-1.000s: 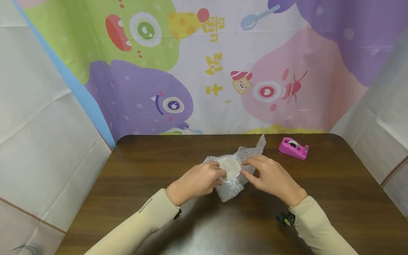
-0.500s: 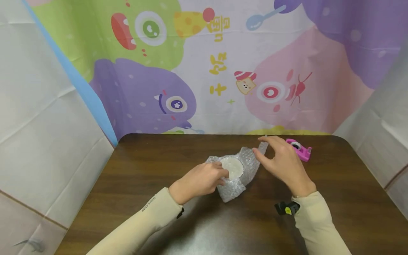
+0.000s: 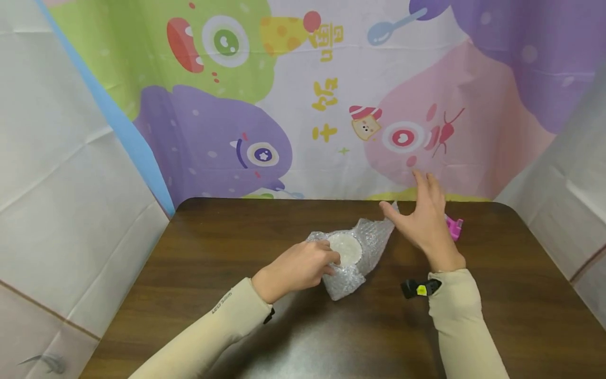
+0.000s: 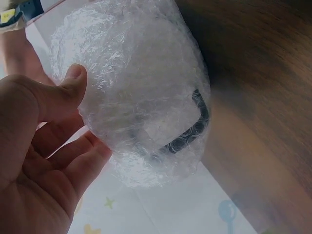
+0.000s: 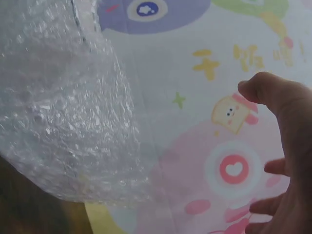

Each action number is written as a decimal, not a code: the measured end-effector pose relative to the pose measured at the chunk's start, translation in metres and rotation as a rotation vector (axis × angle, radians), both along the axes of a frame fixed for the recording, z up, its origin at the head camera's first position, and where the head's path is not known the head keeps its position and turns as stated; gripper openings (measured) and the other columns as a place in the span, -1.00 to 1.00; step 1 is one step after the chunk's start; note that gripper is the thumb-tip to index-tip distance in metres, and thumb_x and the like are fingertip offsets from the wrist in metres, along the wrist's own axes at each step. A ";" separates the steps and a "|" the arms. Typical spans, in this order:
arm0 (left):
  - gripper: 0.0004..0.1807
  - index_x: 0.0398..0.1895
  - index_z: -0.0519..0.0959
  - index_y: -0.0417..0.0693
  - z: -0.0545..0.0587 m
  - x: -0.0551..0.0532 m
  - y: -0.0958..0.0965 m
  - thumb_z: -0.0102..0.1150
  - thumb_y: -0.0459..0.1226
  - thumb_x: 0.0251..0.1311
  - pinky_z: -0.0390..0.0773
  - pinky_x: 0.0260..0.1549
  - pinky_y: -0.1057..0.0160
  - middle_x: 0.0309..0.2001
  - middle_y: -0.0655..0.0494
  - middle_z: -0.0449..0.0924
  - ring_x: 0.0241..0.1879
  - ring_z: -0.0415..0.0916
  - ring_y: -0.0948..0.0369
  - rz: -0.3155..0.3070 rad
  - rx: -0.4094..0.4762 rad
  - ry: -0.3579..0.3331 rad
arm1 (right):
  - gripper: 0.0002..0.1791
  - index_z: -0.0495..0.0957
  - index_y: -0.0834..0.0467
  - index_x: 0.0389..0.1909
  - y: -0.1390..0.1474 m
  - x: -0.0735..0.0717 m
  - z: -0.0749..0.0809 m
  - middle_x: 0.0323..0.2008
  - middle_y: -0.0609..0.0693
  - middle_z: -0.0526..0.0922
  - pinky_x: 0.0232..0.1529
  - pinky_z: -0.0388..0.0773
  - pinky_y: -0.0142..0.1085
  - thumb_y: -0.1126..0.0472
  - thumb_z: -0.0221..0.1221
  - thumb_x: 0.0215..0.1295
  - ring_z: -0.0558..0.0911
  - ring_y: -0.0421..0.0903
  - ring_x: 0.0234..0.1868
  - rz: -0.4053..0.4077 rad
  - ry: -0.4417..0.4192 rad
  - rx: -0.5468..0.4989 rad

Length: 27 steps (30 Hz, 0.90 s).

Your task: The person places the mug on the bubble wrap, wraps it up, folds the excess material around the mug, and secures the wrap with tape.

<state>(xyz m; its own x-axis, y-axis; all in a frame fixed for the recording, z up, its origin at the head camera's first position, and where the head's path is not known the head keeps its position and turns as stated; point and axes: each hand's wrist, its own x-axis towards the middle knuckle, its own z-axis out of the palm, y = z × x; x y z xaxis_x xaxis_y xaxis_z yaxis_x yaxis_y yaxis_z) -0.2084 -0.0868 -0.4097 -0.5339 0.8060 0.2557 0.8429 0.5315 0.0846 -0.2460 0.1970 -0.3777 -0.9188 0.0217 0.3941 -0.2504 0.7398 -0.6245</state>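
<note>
A round object wrapped in bubble wrap [image 3: 344, 284] sits on the table, its pale round end [image 3: 349, 248] facing up. Through the wrap in the left wrist view a dark curved strip [image 4: 192, 129] shows; the object's exact kind is hard to tell. My left hand [image 3: 298, 266] grips the wrapped object at its left side, thumb on the bubble wrap. A loose flap of bubble wrap [image 5: 73, 126] sticks out to the right and back. Beside its tip, my right hand [image 3: 423, 218] is raised with fingers spread, holding nothing.
A pink tape dispenser [image 3: 455, 228] stands at the back right of the brown table [image 3: 227, 231], partly hidden behind my right hand. Behind the table hangs a cartoon-printed curtain [image 3: 326, 173]; pale panels [image 3: 71, 173] rise on both sides.
My right hand has left the rim of the wrapped object, moved right and back past the loose flap, and spread its fingers upward. My left hand has kept its grip.
</note>
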 end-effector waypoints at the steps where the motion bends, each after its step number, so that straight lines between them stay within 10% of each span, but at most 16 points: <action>1: -0.89 -0.31 0.68 0.04 0.000 0.000 0.000 0.42 -0.35 0.19 0.63 -0.31 0.30 -0.37 0.19 0.64 -0.32 0.59 0.25 0.000 0.001 -0.001 | 0.13 -0.02 0.13 0.63 0.001 -0.003 -0.001 0.61 0.37 -0.10 0.37 -0.02 0.55 -0.23 0.34 0.20 -0.10 0.42 0.60 -0.010 -0.022 -0.004; 27: -0.92 -0.28 0.72 0.03 0.001 0.001 0.000 0.42 -0.33 0.21 0.64 -0.30 0.33 -0.34 0.19 0.67 -0.31 0.63 0.27 0.000 0.009 0.002 | 0.40 -0.54 0.26 0.61 0.015 -0.053 -0.034 0.61 0.43 -0.23 0.49 0.03 0.35 -0.44 0.18 0.27 -0.05 0.47 0.58 -0.006 -0.525 -0.047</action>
